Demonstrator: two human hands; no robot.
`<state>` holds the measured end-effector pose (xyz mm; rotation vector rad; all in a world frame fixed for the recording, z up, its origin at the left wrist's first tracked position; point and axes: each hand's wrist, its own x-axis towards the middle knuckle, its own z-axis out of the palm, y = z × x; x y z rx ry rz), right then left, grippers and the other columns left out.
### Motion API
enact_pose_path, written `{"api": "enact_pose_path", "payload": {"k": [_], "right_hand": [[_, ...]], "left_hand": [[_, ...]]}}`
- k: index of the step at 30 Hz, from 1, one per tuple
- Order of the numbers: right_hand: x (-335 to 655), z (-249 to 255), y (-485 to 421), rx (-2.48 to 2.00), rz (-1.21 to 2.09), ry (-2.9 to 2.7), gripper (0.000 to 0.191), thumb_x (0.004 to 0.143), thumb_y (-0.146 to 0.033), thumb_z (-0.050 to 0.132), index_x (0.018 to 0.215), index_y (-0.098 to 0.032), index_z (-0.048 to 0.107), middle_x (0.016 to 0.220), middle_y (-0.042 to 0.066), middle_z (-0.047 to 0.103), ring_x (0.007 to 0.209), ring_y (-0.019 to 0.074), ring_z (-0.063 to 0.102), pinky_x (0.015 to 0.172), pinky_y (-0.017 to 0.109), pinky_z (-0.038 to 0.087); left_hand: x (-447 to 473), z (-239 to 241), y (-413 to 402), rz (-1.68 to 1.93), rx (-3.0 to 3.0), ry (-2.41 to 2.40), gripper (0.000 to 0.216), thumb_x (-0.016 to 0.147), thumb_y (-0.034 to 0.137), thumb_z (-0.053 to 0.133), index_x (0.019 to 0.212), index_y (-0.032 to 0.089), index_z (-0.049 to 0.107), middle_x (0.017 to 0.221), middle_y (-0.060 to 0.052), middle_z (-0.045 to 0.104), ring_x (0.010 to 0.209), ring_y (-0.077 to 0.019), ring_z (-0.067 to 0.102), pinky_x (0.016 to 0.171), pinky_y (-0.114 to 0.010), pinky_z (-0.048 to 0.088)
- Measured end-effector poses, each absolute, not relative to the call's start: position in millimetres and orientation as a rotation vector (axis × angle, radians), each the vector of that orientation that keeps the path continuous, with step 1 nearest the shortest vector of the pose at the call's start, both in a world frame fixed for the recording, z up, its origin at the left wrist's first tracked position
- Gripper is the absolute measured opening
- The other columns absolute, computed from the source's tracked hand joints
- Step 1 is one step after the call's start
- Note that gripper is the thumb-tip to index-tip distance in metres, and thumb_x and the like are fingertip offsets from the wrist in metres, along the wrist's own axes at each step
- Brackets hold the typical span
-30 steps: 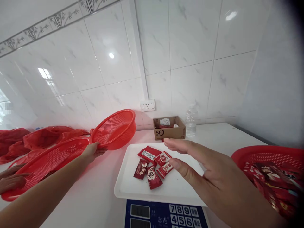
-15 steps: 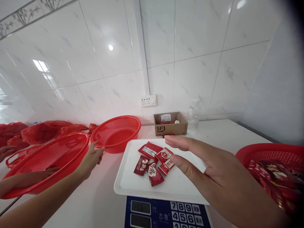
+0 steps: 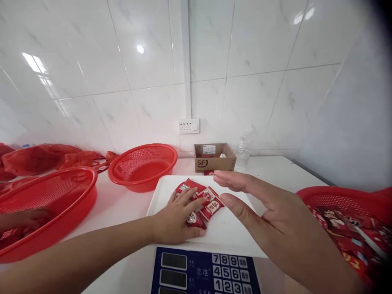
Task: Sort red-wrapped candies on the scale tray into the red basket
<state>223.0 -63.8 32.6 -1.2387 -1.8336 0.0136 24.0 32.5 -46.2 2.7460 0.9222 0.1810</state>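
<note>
My left hand point(image 3: 176, 220) lies with spread fingers over several small red candy packets point(image 3: 211, 207) on the white scale tray point(image 3: 232, 232), covering some of them. My right hand point(image 3: 269, 216) is open above the tray's right side, thumb and fingers apart, with nothing between them. Its fingertips are close to the packets in view, but I cannot tell whether they touch. Below the tray is the scale's blue panel point(image 3: 202, 281) with number keys and small displays.
A red basket point(image 3: 306, 194) of packets stands at the right. At left are a red basket point(image 3: 143, 163) and a nearer one point(image 3: 88, 192) with another person's hand point(image 3: 30, 218) inside. Red bags point(image 3: 39, 159), a cardboard box point(image 3: 214, 163) and a plastic bottle point(image 3: 243, 151) line the wall.
My left hand has moved right, from beside the baskets onto the packets. My right hand stays open over the tray. The view has shifted slightly.
</note>
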Motion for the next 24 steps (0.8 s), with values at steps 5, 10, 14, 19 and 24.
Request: {"api": "enact_pose_path", "payload": {"k": [5,10,14,19,24], "right_hand": [[224,33,-61,-1.255,0.017,-1.82,0.028,0.094,-0.032,0.051,0.119,-0.028,0.063,0.114,0.0,0.074,0.101,0.0191,0.071,0.084,0.033,0.06],[222,35,-61,-1.284,0.074,-1.815,0.029,0.093,-0.034,0.051,0.118,-0.026,0.065,0.111,0.002,0.075,0.1,0.0216,0.072,0.081,0.034,0.062],[221,34,-60,-1.272,0.079,-1.806,0.029,0.093,-0.032,0.051,0.117,-0.025,0.066,0.111,0.003,0.075,0.099,0.022,0.072,0.079,0.033,0.062],[220,34,-60,-1.261,0.062,-1.807,0.028,0.094,-0.032,0.051,0.116,-0.025,0.066,0.108,0.001,0.076,0.097,0.0193,0.072,0.082,0.031,0.061],[220,35,-61,-1.26,0.061,-1.804,0.026,0.094,-0.032,0.051,0.114,-0.024,0.066,0.109,0.001,0.076,0.097,0.019,0.072,0.081,0.03,0.061]], "left_hand": [[36,-54,37,0.382,2.829,0.983,0.053,0.09,0.045,0.055,0.136,0.021,0.045,0.138,-0.016,0.048,0.126,-0.0341,0.045,0.103,-0.055,0.038],[35,-52,45,0.497,2.858,1.006,0.022,0.089,0.038,0.058,0.098,0.018,0.061,0.105,-0.011,0.063,0.095,-0.0287,0.057,0.082,-0.046,0.047],[34,-52,46,0.537,2.904,0.916,0.019,0.091,0.033,0.055,0.08,0.019,0.057,0.086,-0.007,0.066,0.082,-0.0241,0.058,0.073,-0.039,0.045],[32,-55,44,0.56,2.978,0.762,0.026,0.09,0.033,0.056,0.067,0.02,0.052,0.076,-0.005,0.064,0.075,-0.0219,0.055,0.07,-0.035,0.043],[29,-53,46,0.612,2.975,0.75,0.026,0.089,0.029,0.054,0.065,0.02,0.048,0.07,-0.003,0.062,0.069,-0.0194,0.052,0.068,-0.032,0.042]]}}
